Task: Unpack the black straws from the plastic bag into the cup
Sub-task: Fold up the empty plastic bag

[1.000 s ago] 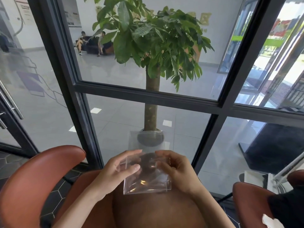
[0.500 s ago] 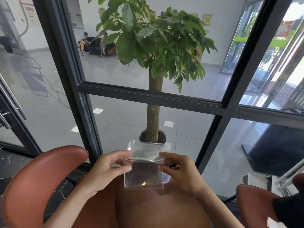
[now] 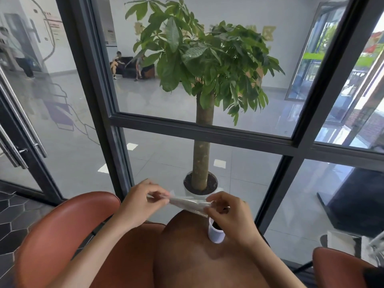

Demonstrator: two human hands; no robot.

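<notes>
The plastic bag (image 3: 188, 204) was held stretched nearly flat between both hands above the round brown table (image 3: 197, 256). Its left end was pinched by the thumb and fingers of the left hand (image 3: 143, 201), and its right end was pinched by the curled fingers of the right hand (image 3: 228, 215). The white cup (image 3: 215, 233) stood upright on the table just below the right hand, partly hidden by it, with something dark seen at its mouth. Whether black straws lay inside the bag could not be told. A potted tree (image 3: 202, 142) stood beyond the glass, far from the table. Brown chairs (image 3: 62, 235) were placed to the left and right.
</notes>
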